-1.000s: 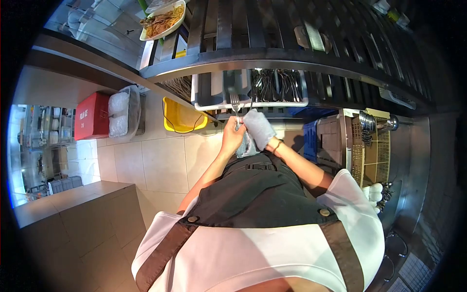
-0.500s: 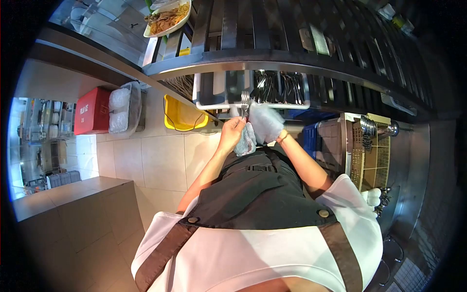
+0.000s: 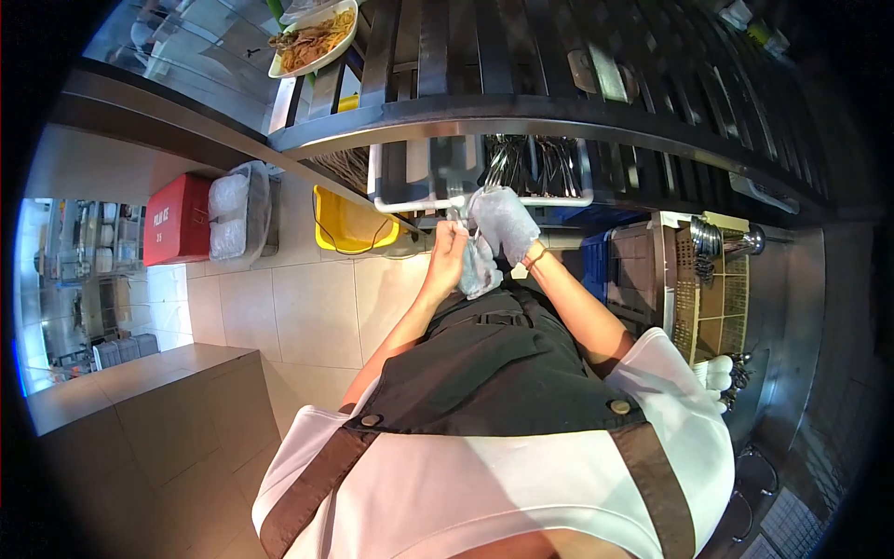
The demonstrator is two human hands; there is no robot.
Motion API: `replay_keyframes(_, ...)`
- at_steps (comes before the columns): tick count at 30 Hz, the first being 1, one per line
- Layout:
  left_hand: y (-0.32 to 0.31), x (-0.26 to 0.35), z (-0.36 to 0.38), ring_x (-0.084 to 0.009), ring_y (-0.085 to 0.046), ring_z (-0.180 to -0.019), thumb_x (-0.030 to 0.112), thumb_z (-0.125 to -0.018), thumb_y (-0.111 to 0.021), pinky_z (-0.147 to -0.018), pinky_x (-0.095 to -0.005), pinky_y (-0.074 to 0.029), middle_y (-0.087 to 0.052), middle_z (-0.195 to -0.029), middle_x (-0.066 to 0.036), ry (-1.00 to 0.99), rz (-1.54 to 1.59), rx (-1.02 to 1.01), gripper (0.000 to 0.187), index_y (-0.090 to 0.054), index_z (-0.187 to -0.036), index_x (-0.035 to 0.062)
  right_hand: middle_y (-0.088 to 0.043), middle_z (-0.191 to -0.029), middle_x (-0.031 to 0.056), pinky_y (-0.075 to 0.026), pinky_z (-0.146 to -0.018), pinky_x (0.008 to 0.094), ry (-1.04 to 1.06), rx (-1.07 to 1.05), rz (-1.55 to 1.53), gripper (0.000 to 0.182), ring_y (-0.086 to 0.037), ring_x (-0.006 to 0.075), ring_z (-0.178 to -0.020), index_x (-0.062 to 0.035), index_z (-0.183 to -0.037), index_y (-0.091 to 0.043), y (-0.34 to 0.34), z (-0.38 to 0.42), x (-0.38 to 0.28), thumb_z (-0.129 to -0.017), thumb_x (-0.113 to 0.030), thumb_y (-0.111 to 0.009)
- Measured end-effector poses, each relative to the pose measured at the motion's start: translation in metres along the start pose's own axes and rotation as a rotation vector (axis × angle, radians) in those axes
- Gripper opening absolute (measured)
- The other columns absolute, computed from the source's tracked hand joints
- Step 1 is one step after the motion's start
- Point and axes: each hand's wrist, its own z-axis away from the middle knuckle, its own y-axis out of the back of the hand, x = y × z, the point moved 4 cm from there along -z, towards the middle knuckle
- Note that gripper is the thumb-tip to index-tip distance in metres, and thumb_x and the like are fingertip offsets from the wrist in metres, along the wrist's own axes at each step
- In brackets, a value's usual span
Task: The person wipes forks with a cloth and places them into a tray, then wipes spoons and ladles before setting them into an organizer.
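My left hand [image 3: 449,253] is bare and closed, with a fork [image 3: 456,193] upright in its fingers; the fork's head is smeared by motion. Pale grey cloth [image 3: 480,270] covers my right hand [image 3: 504,224] and hangs down between both hands. The covered fingers are closed right beside the fork. Just beyond, a white-rimmed cutlery tray [image 3: 419,204] sits under the slatted rack. Shiny cutlery [image 3: 531,166] fills its right compartments, with handles or tines pointing several ways. My right hand overlaps the tray's near rim in this view.
A dark metal slatted rack [image 3: 521,114] spans overhead in front. A yellow bucket [image 3: 354,222] stands to the left, beyond it a red box [image 3: 177,222] and plastic-wrapped packs [image 3: 237,212]. A plate of food [image 3: 315,45] sits upper left. Baskets [image 3: 712,289] with utensils are at right.
The fork has shifted slightly left and blurred. My cloth-covered right hand has drawn in and turned beside it, now less blurred than before.
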Motion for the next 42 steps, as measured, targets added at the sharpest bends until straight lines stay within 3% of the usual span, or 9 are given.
replay_keyframes(7,-0.009,0.004,0.015,-0.0033,-0.036,-0.068,0.007,-0.096,-0.047,-0.056,-0.0189,-0.030,-0.042,-0.082,0.003,0.079,0.123,-0.186,0.011,-0.037,-0.099,0.0090,-0.065,-0.061,0.0101,-0.046,-0.042,0.0369,-0.307,0.058,-0.032,0.022,-0.062,0.0279,-0.051,-0.0093,-0.064,-0.066,0.013,-0.012,0.039,-0.059,-0.030,-0.068)
replay_keyframes(12,-0.006,0.006,0.012,-0.0071,-0.040,-0.074,0.004,-0.093,-0.050,-0.064,-0.0225,-0.036,-0.040,-0.081,0.000,0.174,0.130,-0.154,0.015,-0.037,-0.098,0.0062,-0.066,-0.078,0.0242,-0.054,-0.060,0.0387,-1.579,0.249,-0.518,0.024,-0.068,0.0317,-0.071,0.0010,-0.075,-0.061,0.008,0.036,0.029,-0.084,-0.020,-0.055)
replay_keyframes(15,-0.010,0.009,0.010,-0.0072,-0.041,-0.075,0.005,-0.093,-0.051,-0.067,-0.0228,-0.037,-0.042,-0.083,0.000,0.154,0.141,-0.167,0.014,-0.038,-0.097,0.0055,-0.063,-0.064,0.0165,-0.053,-0.057,0.0387,-0.306,0.085,-0.063,0.013,-0.064,0.0352,-0.061,-0.0055,-0.063,-0.065,-0.001,0.006,0.002,-0.060,-0.018,-0.066)
replay_keyframes(22,-0.006,-0.001,0.016,-0.0048,-0.043,-0.078,0.001,-0.091,-0.052,-0.071,-0.0207,-0.037,-0.048,-0.086,0.001,0.204,0.246,-0.169,0.013,-0.041,-0.096,0.0065,-0.067,-0.075,0.0156,-0.055,-0.064,0.0362,-0.617,-0.485,-0.374,0.020,-0.068,0.0320,-0.074,-0.0005,-0.081,-0.068,0.085,0.004,-0.001,-0.064,-0.011,-0.068)
replay_keyframes(26,-0.011,0.002,0.006,-0.0077,-0.045,-0.078,0.004,-0.091,-0.054,-0.070,-0.0228,-0.038,-0.047,-0.084,-0.001,0.122,0.189,-0.165,0.013,-0.042,-0.095,0.0051,-0.065,-0.080,0.0203,-0.053,-0.069,0.0430,-0.186,0.210,-0.486,0.010,-0.067,0.0350,-0.083,0.0001,-0.087,-0.061,-0.026,0.041,-0.022,-0.082,-0.007,-0.055)
replay_keyframes(31,-0.006,-0.006,0.012,-0.0056,-0.042,-0.080,0.012,-0.094,-0.054,-0.073,-0.0218,-0.035,-0.045,-0.083,0.003,0.189,0.204,-0.143,0.010,-0.045,-0.095,0.0072,-0.063,-0.074,0.0166,-0.048,-0.059,0.0466,-0.897,-0.162,-0.310,0.020,-0.062,0.0340,-0.067,-0.0004,-0.086,-0.063,-0.053,0.034,0.003,-0.071,-0.014,-0.062)
replay_keyframes(37,-0.001,-0.006,0.018,-0.0060,-0.039,-0.077,0.007,-0.092,-0.047,-0.070,-0.0215,-0.033,-0.045,-0.083,0.003,0.310,0.304,-0.108,0.002,-0.048,-0.093,0.0089,-0.059,-0.058,0.0053,-0.051,-0.049,0.0318,-0.327,-0.220,0.129,0.047,-0.064,0.0221,-0.055,-0.0094,-0.061,-0.060,-0.005,-0.002,0.052,-0.025,-0.026,-0.086)
replay_keyframes(40,0.000,-0.005,0.010,-0.0062,-0.041,-0.076,0.008,-0.092,-0.048,-0.070,-0.0214,-0.035,-0.046,-0.082,0.003,0.199,0.190,-0.073,0.002,-0.048,-0.094,0.0092,-0.060,-0.062,0.0062,-0.051,-0.054,0.0322,-0.543,-0.257,-0.130,0.019,-0.064,0.0231,-0.057,-0.0098,-0.068,-0.059,0.018,0.022,0.026,-0.072,-0.027,-0.068)
replay_keyframes(42,-0.006,-0.014,0.011,-0.0063,-0.043,-0.079,0.008,-0.092,-0.050,-0.071,-0.0218,-0.036,-0.049,-0.084,0.002,0.268,0.242,-0.114,0.001,-0.050,-0.093,0.0086,-0.054,-0.061,0.0040,-0.046,-0.064,0.0336,0.321,-0.533,0.655,0.023,-0.054,0.0240,-0.054,-0.0116,-0.070,-0.057,-0.030,0.030,-0.009,-0.087,-0.007,-0.044)
